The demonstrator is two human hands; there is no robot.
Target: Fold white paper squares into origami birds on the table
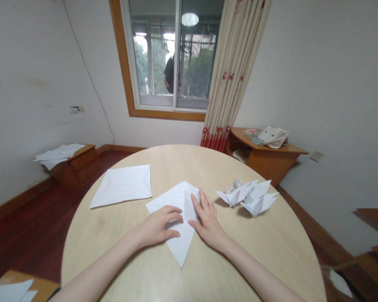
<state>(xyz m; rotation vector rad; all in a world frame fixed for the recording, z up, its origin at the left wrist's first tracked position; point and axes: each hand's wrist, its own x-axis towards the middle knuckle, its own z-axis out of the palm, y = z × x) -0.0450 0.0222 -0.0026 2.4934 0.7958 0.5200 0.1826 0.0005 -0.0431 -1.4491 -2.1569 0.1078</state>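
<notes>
- Partly folded sheet, the landmark: flat on the table, one corner pointing toward the person, presumably so that both hands meet its sides evenly
- Left hand: over the sheet's left half; fingers loosely curved and parted, thumb apart, appearing to rest on the paper without gripping, probably to steady it
- Right hand: at the sheet's right edge; fingers extended and slightly spread, thumb on the paper, nothing pinched; the contact seems to keep the narrow flap down
- White paper: just beyond the sheet's left corner, likely for easy reach
- Folded paper pieces: grouped right of the sheet, apart from it, probably leaving the hands room
</notes>
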